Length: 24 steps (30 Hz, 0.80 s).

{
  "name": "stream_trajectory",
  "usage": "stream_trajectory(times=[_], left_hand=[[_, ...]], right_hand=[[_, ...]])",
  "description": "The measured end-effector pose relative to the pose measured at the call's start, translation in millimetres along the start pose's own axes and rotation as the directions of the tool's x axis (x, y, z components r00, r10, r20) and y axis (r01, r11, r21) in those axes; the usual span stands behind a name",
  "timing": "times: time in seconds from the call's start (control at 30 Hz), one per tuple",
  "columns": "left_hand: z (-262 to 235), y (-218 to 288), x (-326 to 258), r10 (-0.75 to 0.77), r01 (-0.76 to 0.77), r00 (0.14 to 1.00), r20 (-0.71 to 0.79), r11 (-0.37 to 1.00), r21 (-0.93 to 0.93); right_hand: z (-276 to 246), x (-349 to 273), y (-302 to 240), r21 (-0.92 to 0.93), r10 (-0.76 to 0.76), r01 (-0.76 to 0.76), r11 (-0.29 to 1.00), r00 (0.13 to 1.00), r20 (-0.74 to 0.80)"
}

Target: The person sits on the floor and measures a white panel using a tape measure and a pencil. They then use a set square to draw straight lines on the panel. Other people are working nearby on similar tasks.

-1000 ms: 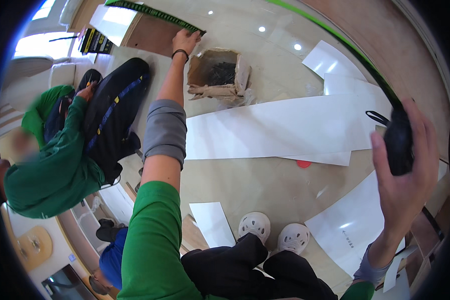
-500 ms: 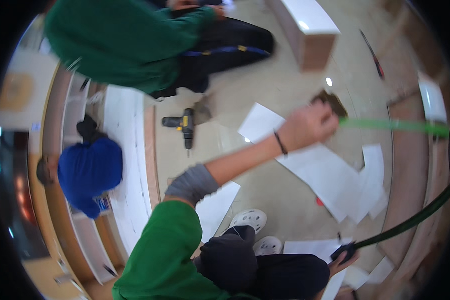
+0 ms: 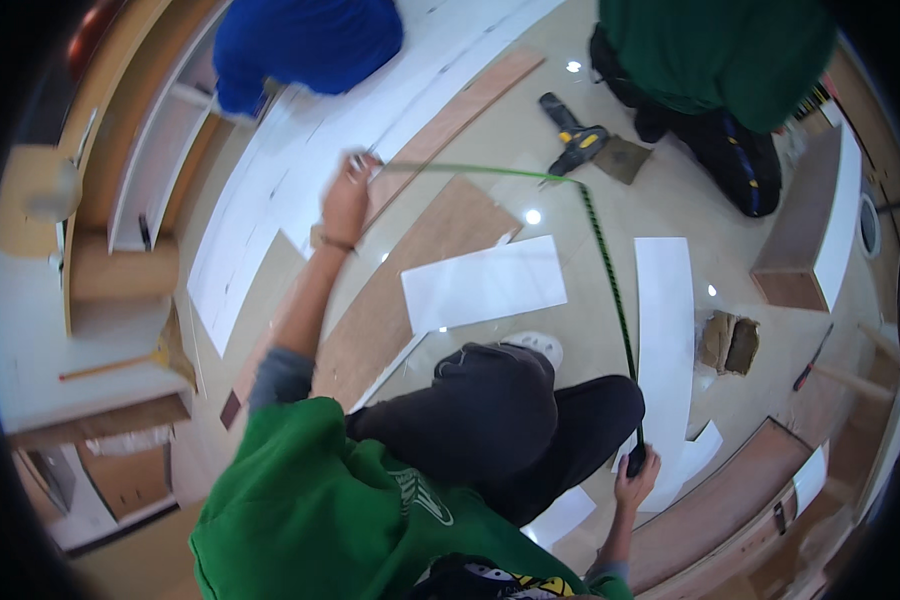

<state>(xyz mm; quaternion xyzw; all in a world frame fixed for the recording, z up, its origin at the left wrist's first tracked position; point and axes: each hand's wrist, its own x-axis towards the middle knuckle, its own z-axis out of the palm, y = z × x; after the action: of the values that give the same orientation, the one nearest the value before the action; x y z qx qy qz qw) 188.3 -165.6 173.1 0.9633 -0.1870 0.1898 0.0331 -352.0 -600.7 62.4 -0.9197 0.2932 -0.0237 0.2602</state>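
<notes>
My left hand (image 3: 346,205) is raised at the left, near the long white panel (image 3: 255,270), with its fingers pinched on the free end of a green measuring tape (image 3: 607,265). The pulled-out blade runs right from those fingers, bends sharply, then drops to the dark tape measure case (image 3: 637,459). My right hand (image 3: 638,482) is closed around that case, beside my right knee and close to a narrow white board (image 3: 663,300). Below the span of the tape lie another white board (image 3: 485,283) and a brown wooden board (image 3: 425,245).
A person in blue (image 3: 310,45) crouches at the upper left; a person in green (image 3: 715,60) kneels at the upper right. A cordless drill (image 3: 575,140), a torn cardboard box (image 3: 730,343) and a screwdriver (image 3: 812,360) are on the tiled floor. A white-topped wooden box (image 3: 805,225) stands right.
My view has turned. My left hand has moved left with the tape end, from the right side toward the long white panel. My right hand still holds the case; the blade now bends sharply.
</notes>
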Motion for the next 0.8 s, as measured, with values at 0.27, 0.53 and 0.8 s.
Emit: stream_trajectory(times=[0.27,0.53,0.8], left_hand=[[-120,-116,137,0.503,-0.504,0.863,0.058,0.844,0.183],[-62,-138,83,0.554,-0.525,0.826,0.104,0.824,-0.213],[80,-182,-17,0.242,-0.096,0.959,0.144,0.762,-0.641]], right_hand=[[-9,145,-54,0.025,-0.357,0.373,0.928,0.866,0.350],[74,199,-222,0.275,-0.446,0.354,0.894,0.766,0.463],[139,165,-320,0.217,-0.093,-0.085,0.973,0.711,0.697]])
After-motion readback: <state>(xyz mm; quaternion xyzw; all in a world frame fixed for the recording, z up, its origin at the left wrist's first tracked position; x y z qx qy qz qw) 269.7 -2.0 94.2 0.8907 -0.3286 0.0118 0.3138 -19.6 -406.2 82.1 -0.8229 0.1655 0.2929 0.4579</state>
